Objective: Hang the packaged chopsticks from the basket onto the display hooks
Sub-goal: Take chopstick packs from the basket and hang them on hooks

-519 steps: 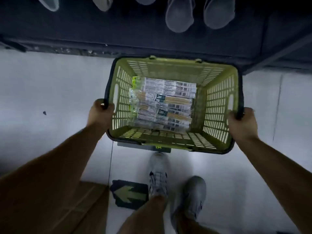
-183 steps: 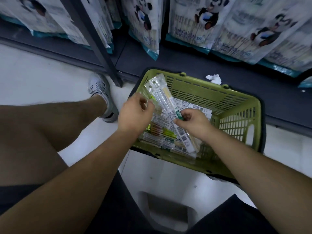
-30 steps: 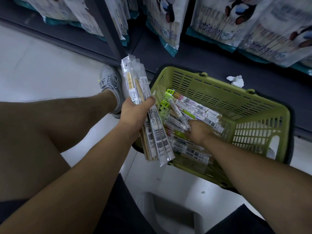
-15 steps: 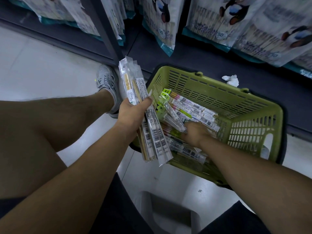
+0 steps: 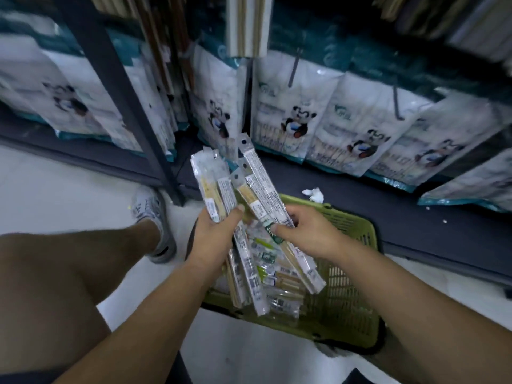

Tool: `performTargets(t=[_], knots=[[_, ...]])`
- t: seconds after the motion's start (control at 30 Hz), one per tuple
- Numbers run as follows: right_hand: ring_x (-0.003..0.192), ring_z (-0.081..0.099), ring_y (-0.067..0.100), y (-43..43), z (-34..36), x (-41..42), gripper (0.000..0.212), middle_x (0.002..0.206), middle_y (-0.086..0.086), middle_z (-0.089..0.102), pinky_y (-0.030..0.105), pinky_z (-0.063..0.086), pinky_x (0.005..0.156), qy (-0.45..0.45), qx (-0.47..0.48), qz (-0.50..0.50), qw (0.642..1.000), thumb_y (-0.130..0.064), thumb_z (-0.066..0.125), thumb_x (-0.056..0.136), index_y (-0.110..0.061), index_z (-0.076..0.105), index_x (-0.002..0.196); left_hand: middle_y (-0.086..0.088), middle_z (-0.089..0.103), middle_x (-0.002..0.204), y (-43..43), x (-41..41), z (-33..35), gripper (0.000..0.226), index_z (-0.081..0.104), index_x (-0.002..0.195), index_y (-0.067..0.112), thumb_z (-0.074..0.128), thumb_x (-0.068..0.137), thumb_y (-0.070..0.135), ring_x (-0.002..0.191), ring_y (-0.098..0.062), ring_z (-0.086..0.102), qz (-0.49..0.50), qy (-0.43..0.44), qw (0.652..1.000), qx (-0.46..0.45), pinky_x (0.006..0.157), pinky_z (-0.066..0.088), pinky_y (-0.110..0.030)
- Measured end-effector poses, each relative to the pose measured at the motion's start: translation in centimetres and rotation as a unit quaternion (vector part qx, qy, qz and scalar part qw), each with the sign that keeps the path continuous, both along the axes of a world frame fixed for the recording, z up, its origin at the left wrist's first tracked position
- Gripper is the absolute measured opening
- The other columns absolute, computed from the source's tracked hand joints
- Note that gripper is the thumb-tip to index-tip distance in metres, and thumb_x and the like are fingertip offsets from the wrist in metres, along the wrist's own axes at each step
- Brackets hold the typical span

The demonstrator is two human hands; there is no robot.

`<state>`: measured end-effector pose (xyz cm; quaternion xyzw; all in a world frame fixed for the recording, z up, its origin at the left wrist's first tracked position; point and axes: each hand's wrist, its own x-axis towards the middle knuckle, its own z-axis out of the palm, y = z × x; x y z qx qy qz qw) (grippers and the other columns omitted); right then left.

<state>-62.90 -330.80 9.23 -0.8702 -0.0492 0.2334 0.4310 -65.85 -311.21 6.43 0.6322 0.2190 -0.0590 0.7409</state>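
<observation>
Above the basket's (image 5: 357, 231) left rim, left hand (image 5: 213, 239) and right hand (image 5: 307, 234) each pinch chopstick packets (image 5: 260, 187); slick sleeves could slide loose.

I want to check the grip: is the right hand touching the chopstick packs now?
Touching. The head view shows the right hand pinching chopstick packs between thumb and fingers.

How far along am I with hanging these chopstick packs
Done: nothing from the basket visibly hung yet. In hand: your left hand grips a bundle of packs, and your right hand holds more packs. Left: many packs remain in the green basket, and every held pack needs a hook.
</observation>
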Motion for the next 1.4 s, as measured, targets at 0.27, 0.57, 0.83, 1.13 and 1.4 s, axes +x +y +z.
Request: performTargets(t=[0.27,0.57,0.83,1.13,1.4], knots=[[0.092,0.071,-0.003,0.7,10.5,-1.8,0.03,0.103,-0.02,0.076,0.012,0.053,0.073,-0.105,0.163,-0.084,0.977,-0.016,0.076,0.092,-0.034,0.071,0.115,0.015,0.075,0.122,-3.2,0.4,9.5,0.049,0.07,0.119,0.05,0.079,0.074,0.068,0.111,-0.007,0.072,-0.07,-0.109,0.99,-0.055,0.089,0.056,-0.031],[0.115,0.051,-0.014,1.3,15.6,-1.4,0.024,0.121,-0.038,0.057,0.017,0.045,0.095,-0.261,0.084,-0.048,0.961,-0.068,0.049,0.092,-0.073,0.047,0.116,-0.007,0.078,0.115,-3.2,3.5,17.1,0.05,0.076,0.118,0.024,0.086,0.071,0.036,0.109,-0.026,0.074,-0.103,-0.163,0.976,-0.1,0.099,0.056,-0.047],[0.071,0.057,-0.003,1.8,18.0,0.9,0.027,0.079,-0.026,0.06,0.014,0.049,0.067,-0.25,0.159,-0.108,0.949,-0.046,0.05,0.102,-0.062,0.053,0.123,-0.016,0.078,0.109,-3.0,7.4,19.5,0.044,0.072,0.12,0.014,0.085,0.078,0.022,0.101,-0.036,0.076,-0.136,-0.159,0.972,-0.105,0.09,0.061,-0.049],[0.064,0.055,-0.001,2.1,19.3,4.4,0.037,0.073,-0.014,0.058,0.017,0.047,0.063,-0.213,0.19,-0.159,0.945,-0.031,0.075,0.091,-0.048,0.058,0.119,0.001,0.08,0.109,-1.7,11.3,20.4,0.054,0.065,0.123,0.022,0.087,0.074,0.022,0.101,-0.016,0.076,-0.149,-0.223,0.962,-0.052,0.087,0.058,-0.031],[0.076,0.069,0.019,2.7,23.1,6.5,0.02,0.089,0.008,0.069,0.026,0.057,0.063,-0.219,0.188,-0.133,0.948,-0.026,0.073,0.093,-0.033,0.067,0.11,-0.008,0.08,0.1,-0.7,13.2,21.6,0.05,0.066,0.12,0.012,0.08,0.072,0.018,0.094,-0.026,0.078,-0.166,-0.26,0.949,-0.064,0.078,0.061,-0.033]])
